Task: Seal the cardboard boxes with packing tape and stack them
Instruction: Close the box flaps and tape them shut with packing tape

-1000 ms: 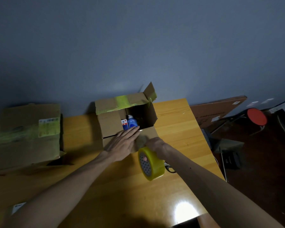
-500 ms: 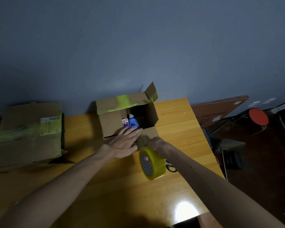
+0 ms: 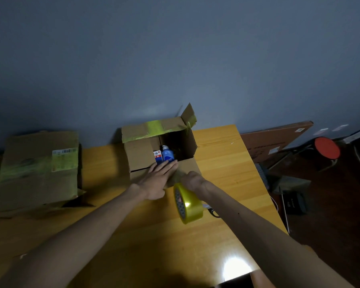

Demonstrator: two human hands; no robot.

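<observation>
An open cardboard box [image 3: 140,155] stands at the table's far middle, its back flaps raised and streaked with yellow-green tape. Inside it are a blue bottle [image 3: 167,154] and a small red, white and blue carton [image 3: 157,155]. My left hand [image 3: 157,180] lies flat, fingers straight, on the box's near flap. My right hand [image 3: 192,179] is curled at the same flap's right part and holds a yellow tape roll [image 3: 188,204], which hangs just below it over the table. A second box [image 3: 35,173], closed and taped, with a label, sits at the left.
The wooden table [image 3: 216,163] ends at the right, close to the open box. Dark scissor handles [image 3: 214,212] show beside my right forearm. On the floor to the right are a red stool [image 3: 327,147], a flat brown carton [image 3: 279,140] and dark objects.
</observation>
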